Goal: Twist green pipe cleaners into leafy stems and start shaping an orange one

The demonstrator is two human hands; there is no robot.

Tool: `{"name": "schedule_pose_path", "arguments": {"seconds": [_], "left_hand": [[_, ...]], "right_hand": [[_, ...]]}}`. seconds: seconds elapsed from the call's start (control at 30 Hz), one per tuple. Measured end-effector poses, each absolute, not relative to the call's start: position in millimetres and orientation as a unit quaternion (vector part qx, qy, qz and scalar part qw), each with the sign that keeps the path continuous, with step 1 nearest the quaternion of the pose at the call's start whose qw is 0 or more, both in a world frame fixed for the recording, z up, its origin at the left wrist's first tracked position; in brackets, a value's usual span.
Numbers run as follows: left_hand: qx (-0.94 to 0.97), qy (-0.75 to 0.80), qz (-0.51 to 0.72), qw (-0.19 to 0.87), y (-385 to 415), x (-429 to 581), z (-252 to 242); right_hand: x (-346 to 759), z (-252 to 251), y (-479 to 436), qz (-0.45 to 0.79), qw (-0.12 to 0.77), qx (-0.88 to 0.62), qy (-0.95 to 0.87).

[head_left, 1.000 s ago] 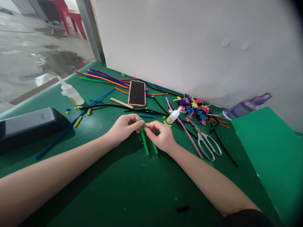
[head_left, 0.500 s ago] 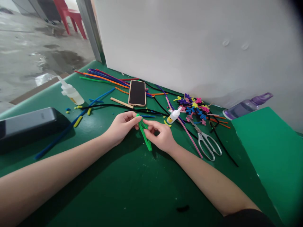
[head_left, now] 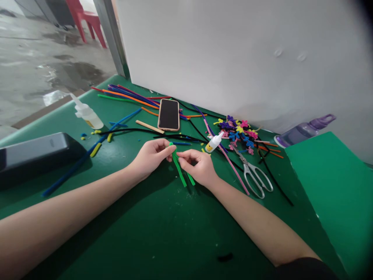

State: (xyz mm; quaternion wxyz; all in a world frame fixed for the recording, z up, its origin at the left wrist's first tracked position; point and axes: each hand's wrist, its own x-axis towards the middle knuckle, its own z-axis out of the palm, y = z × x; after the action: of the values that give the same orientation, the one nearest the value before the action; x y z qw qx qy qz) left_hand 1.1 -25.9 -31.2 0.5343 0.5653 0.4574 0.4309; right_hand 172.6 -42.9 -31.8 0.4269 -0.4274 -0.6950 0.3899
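Green tabletop (head_left: 136, 233) meets a white upright panel (head_left: 215, 50) along its far side; we count two pale discs (head_left: 278, 52) on the panel. Beyond the table's left edge we note a wet concrete floor (head_left: 26, 50) and one red plastic chair (head_left: 87, 17).

Labels: one white nozzle-tipped glue bottle (head_left: 216, 141) bears a yellow label, and one translucent squeeze bottle (head_left: 89, 114) a yellowish one; print on both is too small for us to read.

Held: one bright green fuzzy craft stem (head_left: 180, 173), in mid-table above the surface, two free ends pointing toward us. We cannot tell whether it is one bent length or several. Left hand (head_left: 154, 157): thumb and forefinger pinch its upper end. Right hand (head_left: 201, 166): thumb and forefinger pinch it just below, fingertips close to the left's.

Counts: one black-screened phone in a pale case (head_left: 169, 115), one flat wooden stick (head_left: 150, 127), one pair of silver scissors (head_left: 247, 167), one purple-capped water bottle (head_left: 300, 134) lying tilted, one dark oblong case (head_left: 35, 149). We cannot count the heaped multicoloured fuzzy flowers (head_left: 234, 136).

Room: green surface runs between the forearms to the near edge of view, one black scrap (head_left: 225, 257) on it; one flat green sheet (head_left: 338, 186) bounds the right.
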Motion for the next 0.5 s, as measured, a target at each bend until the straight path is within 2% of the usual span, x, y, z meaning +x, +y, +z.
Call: {"name": "schedule_pose_path", "arguments": {"seconds": [0.3,0.5], "left_hand": [[0.577,0.455,0.425,0.529,-25.4,0.7,-29.9],[0.497,0.398,0.452,0.624,-21.8,-0.3,-34.5]], "right_hand": [[173.9,-33.2,-39.8,0.471,0.422,-0.425,-0.648],[175.6,-32.6,-33.1,0.575,0.429,-0.371,-0.590]]}}
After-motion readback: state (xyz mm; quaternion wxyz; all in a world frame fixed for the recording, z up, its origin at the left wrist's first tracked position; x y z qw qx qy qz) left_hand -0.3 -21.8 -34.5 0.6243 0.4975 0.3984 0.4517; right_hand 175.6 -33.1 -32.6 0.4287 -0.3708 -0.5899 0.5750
